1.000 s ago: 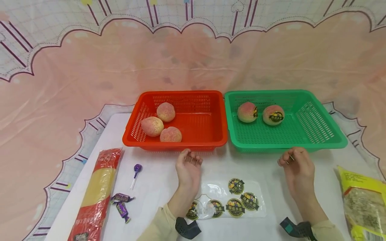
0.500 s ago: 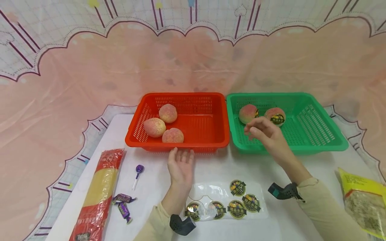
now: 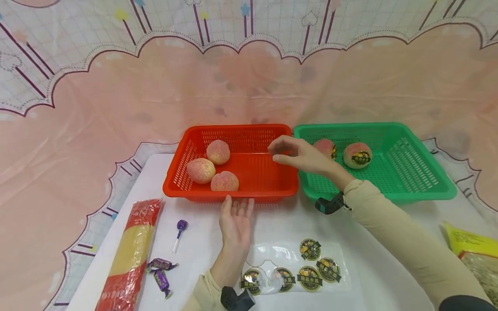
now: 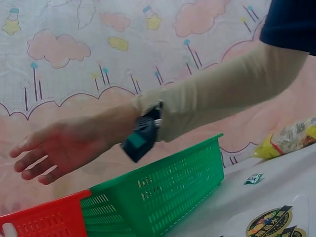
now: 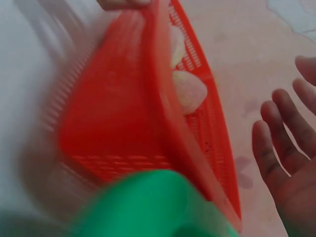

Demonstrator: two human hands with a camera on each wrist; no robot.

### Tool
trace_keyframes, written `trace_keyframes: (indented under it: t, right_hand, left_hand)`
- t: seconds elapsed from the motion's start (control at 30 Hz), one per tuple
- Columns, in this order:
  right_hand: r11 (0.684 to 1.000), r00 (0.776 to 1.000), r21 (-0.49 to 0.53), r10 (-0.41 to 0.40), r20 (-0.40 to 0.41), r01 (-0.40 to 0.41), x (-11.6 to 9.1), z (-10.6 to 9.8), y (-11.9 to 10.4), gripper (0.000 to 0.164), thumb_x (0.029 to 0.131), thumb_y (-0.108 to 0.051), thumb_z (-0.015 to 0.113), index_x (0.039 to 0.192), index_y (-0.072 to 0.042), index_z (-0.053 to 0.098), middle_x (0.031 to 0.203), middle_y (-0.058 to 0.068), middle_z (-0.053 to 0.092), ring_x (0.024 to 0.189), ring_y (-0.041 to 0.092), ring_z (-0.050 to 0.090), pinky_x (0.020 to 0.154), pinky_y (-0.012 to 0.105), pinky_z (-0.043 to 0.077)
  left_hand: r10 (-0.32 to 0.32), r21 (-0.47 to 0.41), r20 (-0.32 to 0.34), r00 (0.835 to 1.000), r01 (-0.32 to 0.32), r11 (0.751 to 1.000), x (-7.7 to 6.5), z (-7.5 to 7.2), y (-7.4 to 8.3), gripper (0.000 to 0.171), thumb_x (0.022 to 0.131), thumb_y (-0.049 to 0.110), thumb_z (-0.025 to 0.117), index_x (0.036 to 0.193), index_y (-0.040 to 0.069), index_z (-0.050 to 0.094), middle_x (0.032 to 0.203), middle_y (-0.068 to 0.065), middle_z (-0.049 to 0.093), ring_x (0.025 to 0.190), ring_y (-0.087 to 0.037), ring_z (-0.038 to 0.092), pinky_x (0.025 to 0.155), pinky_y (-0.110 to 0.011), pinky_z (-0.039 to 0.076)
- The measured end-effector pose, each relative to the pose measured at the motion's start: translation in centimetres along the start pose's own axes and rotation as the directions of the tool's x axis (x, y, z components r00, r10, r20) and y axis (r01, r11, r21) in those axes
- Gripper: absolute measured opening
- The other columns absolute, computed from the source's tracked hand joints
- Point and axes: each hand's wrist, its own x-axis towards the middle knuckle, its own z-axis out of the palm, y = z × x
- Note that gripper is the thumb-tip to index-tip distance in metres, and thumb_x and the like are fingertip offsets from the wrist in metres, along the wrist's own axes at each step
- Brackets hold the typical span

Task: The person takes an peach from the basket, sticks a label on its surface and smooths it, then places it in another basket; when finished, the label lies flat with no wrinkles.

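Observation:
Three peaches (image 3: pixel 200 170) lie in the left part of the red basket (image 3: pixel 268 193). My right hand (image 3: pixel 293 152) hovers over that basket's right side, fingers loosely bent and holding nothing; in the left wrist view the same hand (image 4: pixel 66 150) shows spread fingers. With palm up and fingers extended, my left hand (image 3: pixel 236 226) is at the red basket's front rim; whether it touches the rim is unclear. Two peaches with round labels (image 3: pixel 357 156) sit in the green basket (image 3: pixel 373 196), one partly hidden by my right forearm.
A clear sheet of round black-and-gold stickers (image 3: pixel 310 277) lies in front of the baskets. Leftward are a lollipop (image 3: pixel 181 225), two purple-wrapped candies (image 3: pixel 161 280) and a long red-and-yellow packet (image 3: pixel 134 246). A yellow bag (image 3: pixel 472 242) stands at the right edge.
My right hand has swung left from in front of the green basket to above the red one. My left hand has shifted slightly left, its fingers straightening beside the red basket's front rim.

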Motion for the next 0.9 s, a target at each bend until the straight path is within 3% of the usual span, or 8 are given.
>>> trace_keyframes:
  t: [0.2, 0.47, 0.73, 0.9]
  right_hand:
    - [1.0, 0.991, 0.01, 0.018, 0.133, -0.02, 3.8, 0.0, 1.4, 0.031, 0.084, -0.024, 0.06, 0.114, -0.019, 0.052, 0.119, 0.004, 0.053, 0.11, 0.015, 0.05, 0.094, 0.034, 0.043]
    - [1.0, 0.949, 0.002, 0.011, 0.315, -0.013, 8.5, 2.1, 4.0, 0.042, 0.079, -0.033, 0.065, 0.118, -0.024, 0.05, 0.12, -0.007, 0.052, 0.117, 0.021, 0.047, 0.096, 0.032, 0.042]
    - [0.999, 0.901, -0.02, 0.054, 0.43, -0.05, 10.8, 4.0, 5.2, 0.048, 0.078, -0.034, 0.066, 0.122, -0.026, 0.048, 0.126, -0.006, 0.049, 0.121, 0.018, 0.041, 0.099, 0.034, 0.037]
    - [0.999, 0.868, -0.001, 0.039, 0.494, -0.044, 11.8, 5.2, 5.3, 0.052, 0.078, -0.034, 0.066, 0.124, -0.028, 0.045, 0.131, -0.001, 0.045, 0.124, 0.018, 0.039, 0.1, 0.034, 0.036]
  left_hand:
    - [0.008, 0.005, -0.012, 1.0, -0.008, 1.0, 0.1, 0.0, -0.2, 0.039, 0.092, 0.029, 0.045, 0.124, 0.018, 0.027, 0.129, -0.007, 0.033, 0.115, -0.022, 0.041, 0.095, -0.035, 0.043]
    - [0.012, 0.014, -0.017, 1.0, -0.011, 1.0, 0.0, -0.1, -0.1, 0.043, 0.092, 0.029, 0.045, 0.128, 0.016, 0.025, 0.132, -0.008, 0.031, 0.117, -0.023, 0.041, 0.096, -0.035, 0.042]
    - [-0.001, 0.011, -0.028, 1.0, 0.001, 1.0, 0.2, -0.3, -0.3, 0.044, 0.09, 0.029, 0.048, 0.127, 0.017, 0.025, 0.128, -0.007, 0.034, 0.113, -0.021, 0.043, 0.096, -0.035, 0.043]
    - [0.004, 0.02, -0.032, 0.999, -0.003, 1.0, 0.1, -0.2, -0.2, 0.045, 0.09, 0.03, 0.048, 0.127, 0.017, 0.026, 0.122, -0.005, 0.037, 0.112, -0.021, 0.043, 0.096, -0.035, 0.042]
